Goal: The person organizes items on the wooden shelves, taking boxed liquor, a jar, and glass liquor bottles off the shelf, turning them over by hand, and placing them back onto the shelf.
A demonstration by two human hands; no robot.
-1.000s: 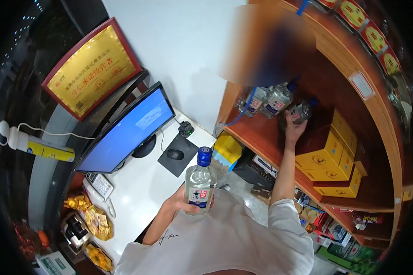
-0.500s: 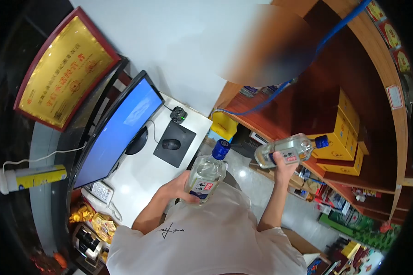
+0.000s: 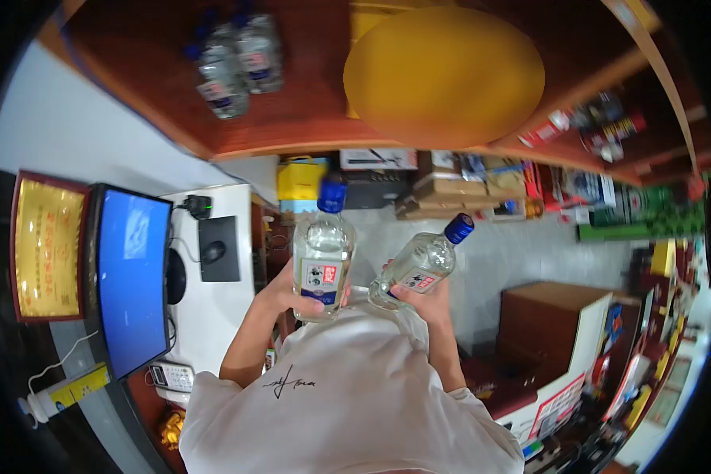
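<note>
In a seeming holding step, the left hand (image 3: 283,294) closely clasps one bottle (image 3: 321,241) near the desk (image 3: 213,312), the right hand (image 3: 433,303) a second bottle (image 3: 425,259) farther off; moving either needs steadiness.

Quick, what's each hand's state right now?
Left hand: closed, holding a clear blue-capped glass bottle.
Right hand: closed, holding a second clear blue-capped glass bottle.

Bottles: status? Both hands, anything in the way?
Left hand: gripping blue-capped bottle. Right hand: gripping second bottle, its cap leaning right in view. Bottles apart, nothing seen wedged between.
</note>
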